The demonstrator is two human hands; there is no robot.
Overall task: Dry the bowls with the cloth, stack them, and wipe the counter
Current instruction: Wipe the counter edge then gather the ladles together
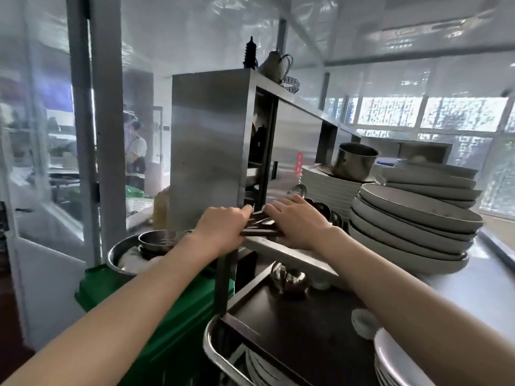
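A stack of wide grey shallow bowls (pixel 412 227) stands on the steel counter (pixel 479 277) at the right, with more grey bowls (pixel 434 182) behind it. No cloth is in view. Both hands meet at the counter's near left corner over several dark brown flat pieces (pixel 260 225) that lie fanned out there. My left hand (pixel 220 227) grips their left end, its fingers curled over the edge. On top of their right side rests my right hand (pixel 295 218) with its fingers stretched out.
A steel cabinet (pixel 211 140) rises right behind the hands. White plates (pixel 328 185) and a steel pot (pixel 355 161) stand behind the bowls. Below are a dark tray (pixel 295 330) on a cart, a green bin (pixel 167 316) and a metal basin (pixel 125 254). A person (pixel 136 154) stands far left.
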